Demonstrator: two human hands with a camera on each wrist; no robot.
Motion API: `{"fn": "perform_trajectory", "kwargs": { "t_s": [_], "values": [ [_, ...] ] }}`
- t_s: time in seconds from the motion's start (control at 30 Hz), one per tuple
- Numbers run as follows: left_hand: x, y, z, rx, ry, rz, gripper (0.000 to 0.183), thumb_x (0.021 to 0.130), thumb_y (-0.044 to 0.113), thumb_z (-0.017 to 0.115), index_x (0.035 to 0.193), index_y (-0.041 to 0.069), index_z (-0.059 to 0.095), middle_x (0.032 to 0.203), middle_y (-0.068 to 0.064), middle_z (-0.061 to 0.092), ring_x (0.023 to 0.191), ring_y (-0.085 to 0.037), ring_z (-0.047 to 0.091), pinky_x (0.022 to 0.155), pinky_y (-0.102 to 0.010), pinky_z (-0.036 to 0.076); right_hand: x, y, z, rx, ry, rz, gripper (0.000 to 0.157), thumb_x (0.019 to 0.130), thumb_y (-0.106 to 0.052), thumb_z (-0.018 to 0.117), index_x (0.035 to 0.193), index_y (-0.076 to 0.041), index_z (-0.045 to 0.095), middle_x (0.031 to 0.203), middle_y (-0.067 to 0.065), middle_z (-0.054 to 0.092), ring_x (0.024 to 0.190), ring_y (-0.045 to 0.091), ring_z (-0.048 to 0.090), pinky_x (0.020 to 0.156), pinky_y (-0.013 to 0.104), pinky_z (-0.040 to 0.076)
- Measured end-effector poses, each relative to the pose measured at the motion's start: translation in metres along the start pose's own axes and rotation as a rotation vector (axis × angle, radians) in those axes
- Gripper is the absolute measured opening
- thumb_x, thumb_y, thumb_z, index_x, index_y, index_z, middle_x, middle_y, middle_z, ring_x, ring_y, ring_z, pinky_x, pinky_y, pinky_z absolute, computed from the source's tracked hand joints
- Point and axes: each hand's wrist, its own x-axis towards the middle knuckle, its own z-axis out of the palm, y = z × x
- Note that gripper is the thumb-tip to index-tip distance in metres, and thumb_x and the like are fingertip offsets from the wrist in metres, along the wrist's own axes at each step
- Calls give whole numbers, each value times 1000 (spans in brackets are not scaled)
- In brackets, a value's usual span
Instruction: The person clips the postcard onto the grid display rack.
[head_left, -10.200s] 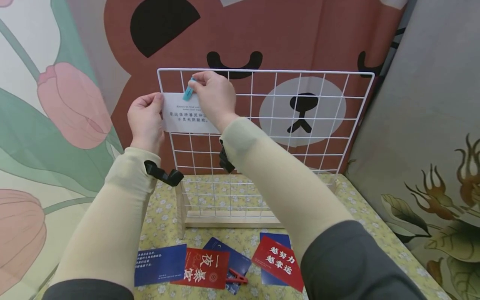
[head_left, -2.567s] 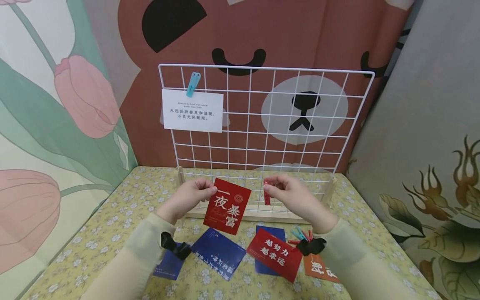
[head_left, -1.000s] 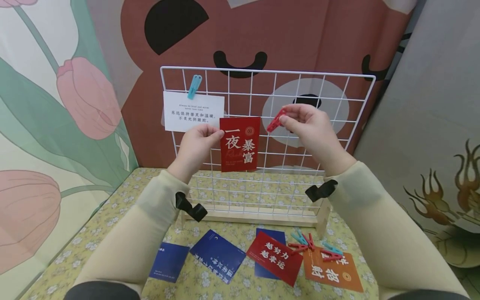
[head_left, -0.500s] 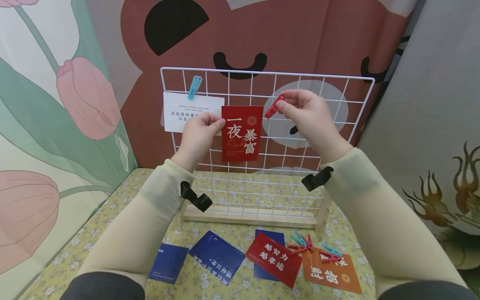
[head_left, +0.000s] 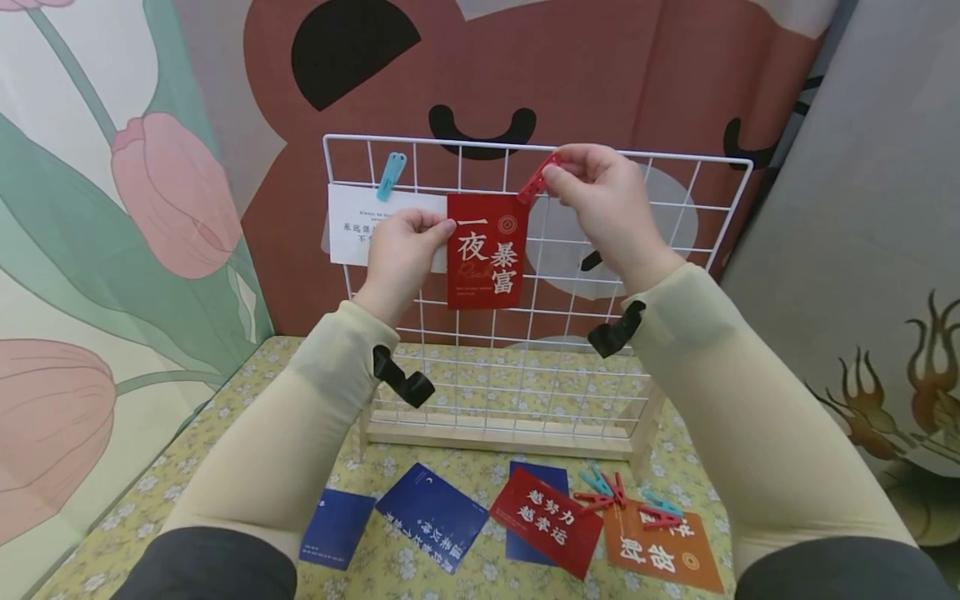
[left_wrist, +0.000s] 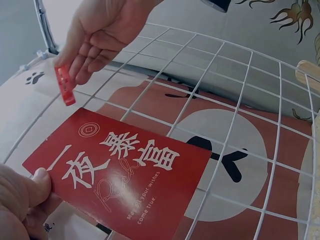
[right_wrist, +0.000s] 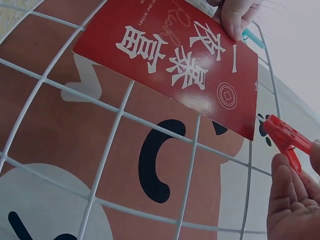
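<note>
Pinching: left hand (head_left: 401,254), red card (head_left: 486,279); right hand (head_left: 611,204), red clip (head_left: 537,179) | grid rack (head_left: 495,441): blue clip (head_left: 391,177) on white card (head_left: 356,221)

Held red card (left_wrist: 120,170) looks like glossy paper, held clip (right_wrist: 285,133) smooth plastic, grid (right_wrist: 120,113) white-coated metal, base (head_left: 495,442) matt wood.

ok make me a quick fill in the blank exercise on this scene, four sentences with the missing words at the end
1. The right hand pinches a clip coloured ____.
2. The left hand holds a red card whose English line reads "May all your ____ come true."
3. The turquoise clip above that hand clamps a card coloured ____.
4. In the head view, the card lying farthest right on the tablecloth is ____.

Missing words: red; wishes; white; orange.
</note>
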Motion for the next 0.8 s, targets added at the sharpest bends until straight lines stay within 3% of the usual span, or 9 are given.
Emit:
{"fn": "perform_trajectory", "kwargs": {
  "t_s": [0.17,0.5,0.8],
  "values": [
    [2,1,1,12,18,-23,25,92,35,65,103,13,69,96,1,66,94,-15,56,75,-31,48,7,-1,3,35,32,-5,37,95,-28,62,126,-9,59,110,6,63,100,17,57,86,27,46],
    [7,5,7,20,38,-41,26,92,35,65,104,13,70,99,1,67,94,-15,56,72,-29,50,20,6,14,-3,118,-1,35,94,-28,63,123,-8,62,107,6,66,93,15,59,84,28,47],
    [10,7,9,27,37,-69,26,92,34,65,105,12,70,100,0,67,95,-15,56,72,-28,50,25,9,20,62,163,23,33,91,-28,66,118,-8,65,102,6,66,88,15,59,79,25,48]
  ]
}}
